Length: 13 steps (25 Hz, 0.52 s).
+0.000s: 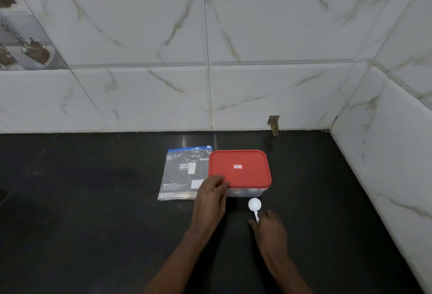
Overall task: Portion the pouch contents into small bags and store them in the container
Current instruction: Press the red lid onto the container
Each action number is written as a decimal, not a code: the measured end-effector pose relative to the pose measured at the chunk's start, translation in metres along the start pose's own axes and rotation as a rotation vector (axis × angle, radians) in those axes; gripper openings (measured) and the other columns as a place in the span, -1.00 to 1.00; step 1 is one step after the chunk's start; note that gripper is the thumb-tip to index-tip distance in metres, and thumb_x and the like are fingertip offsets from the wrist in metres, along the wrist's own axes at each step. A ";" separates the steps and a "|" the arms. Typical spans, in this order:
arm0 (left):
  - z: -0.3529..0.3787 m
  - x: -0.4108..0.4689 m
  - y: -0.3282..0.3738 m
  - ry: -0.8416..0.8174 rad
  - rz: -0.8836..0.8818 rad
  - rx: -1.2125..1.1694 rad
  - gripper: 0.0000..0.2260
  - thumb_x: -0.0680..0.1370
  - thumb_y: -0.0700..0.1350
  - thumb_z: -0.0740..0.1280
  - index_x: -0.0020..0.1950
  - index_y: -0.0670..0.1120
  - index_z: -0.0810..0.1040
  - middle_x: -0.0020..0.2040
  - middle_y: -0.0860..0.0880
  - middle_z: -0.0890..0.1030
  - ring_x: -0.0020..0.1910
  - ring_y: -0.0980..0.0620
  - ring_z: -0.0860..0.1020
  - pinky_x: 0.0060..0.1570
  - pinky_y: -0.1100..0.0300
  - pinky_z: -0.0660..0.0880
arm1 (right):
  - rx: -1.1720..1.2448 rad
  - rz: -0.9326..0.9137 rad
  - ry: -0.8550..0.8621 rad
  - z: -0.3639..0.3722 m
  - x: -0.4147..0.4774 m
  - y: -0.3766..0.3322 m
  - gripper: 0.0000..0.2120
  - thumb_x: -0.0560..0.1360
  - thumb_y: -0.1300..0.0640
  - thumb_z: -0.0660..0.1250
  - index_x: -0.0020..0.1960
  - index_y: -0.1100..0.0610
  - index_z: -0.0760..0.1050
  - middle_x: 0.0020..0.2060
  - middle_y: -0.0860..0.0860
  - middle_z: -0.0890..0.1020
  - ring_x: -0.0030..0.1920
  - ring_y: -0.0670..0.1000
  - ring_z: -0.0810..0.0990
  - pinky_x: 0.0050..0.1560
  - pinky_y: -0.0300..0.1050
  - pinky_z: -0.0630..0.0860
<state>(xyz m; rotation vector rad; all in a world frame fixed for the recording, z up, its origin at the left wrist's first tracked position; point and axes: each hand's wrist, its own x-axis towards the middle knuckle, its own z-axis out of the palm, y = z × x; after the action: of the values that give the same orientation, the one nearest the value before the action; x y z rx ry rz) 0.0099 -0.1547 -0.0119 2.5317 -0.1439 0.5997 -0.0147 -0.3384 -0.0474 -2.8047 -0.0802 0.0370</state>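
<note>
Reaching forward over a dark countertop (93, 200), both bare hands were at work near a corner of marble-patterned wall tiles (140, 36). The container (245, 192), a clear rectangular box, sat on the counter with its red lid (240, 168) on top and a small label at the lid's middle. The pouch (182, 174) lay flat just to the left of it, its right edge touching or slightly tucked beside the container, printed side up with white lettering. The left hand (211, 196) rested at the container's near left corner, fingers bent over the edge of the lid and partly covering the pouch's near right corner; whether those fingers gripped the lid or only lay on it could not be told. A white scoop (254, 205) lay on the counter just in front of the container, bowl towards the box and handle pointing back at the person. The right hand (271, 229) was low over the counter, its thumb and forefinger pinching the end of that handle while the other fingers curved loosely. A small chipped hole (274, 125) showed at the base of the back wall.
</note>
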 end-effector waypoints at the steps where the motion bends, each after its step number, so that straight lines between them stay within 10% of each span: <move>1: 0.002 -0.003 -0.001 -0.002 0.013 -0.002 -0.75 0.47 -0.32 0.45 0.14 -0.17 0.70 0.15 -0.14 0.67 0.13 -0.16 0.65 0.17 -0.01 0.59 | -0.013 0.010 -0.027 0.001 0.002 -0.001 -0.64 0.00 0.18 0.70 -0.40 0.17 0.52 -0.45 0.06 0.51 -0.45 0.10 0.54 -0.58 -0.14 0.42; 8: 0.001 0.002 -0.002 0.036 -0.002 -0.009 -0.73 0.43 -0.36 0.46 0.10 -0.15 0.73 0.07 -0.11 0.68 0.02 -0.11 0.66 0.03 0.08 0.63 | 0.236 -0.134 0.268 -0.049 0.004 -0.020 -0.86 0.32 0.28 0.54 -0.25 0.11 0.60 -0.39 0.00 0.54 -0.42 0.03 0.53 -0.41 -0.12 0.42; 13: 0.003 0.006 -0.005 0.038 -0.013 0.041 -0.69 0.35 -0.37 0.54 0.04 -0.12 0.75 -0.01 -0.06 0.70 -0.04 -0.07 0.66 -0.05 0.04 0.64 | 0.402 0.157 0.276 -0.099 0.086 -0.039 -0.88 0.52 0.20 0.34 -0.19 0.11 0.58 -0.26 0.03 0.60 -0.26 -0.01 0.55 -0.30 -0.13 0.39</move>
<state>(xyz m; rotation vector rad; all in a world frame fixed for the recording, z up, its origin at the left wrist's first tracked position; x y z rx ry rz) 0.0178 -0.1516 -0.0135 2.5571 -0.1020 0.6509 0.0727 -0.3288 0.0573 -2.3823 0.1928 -0.2668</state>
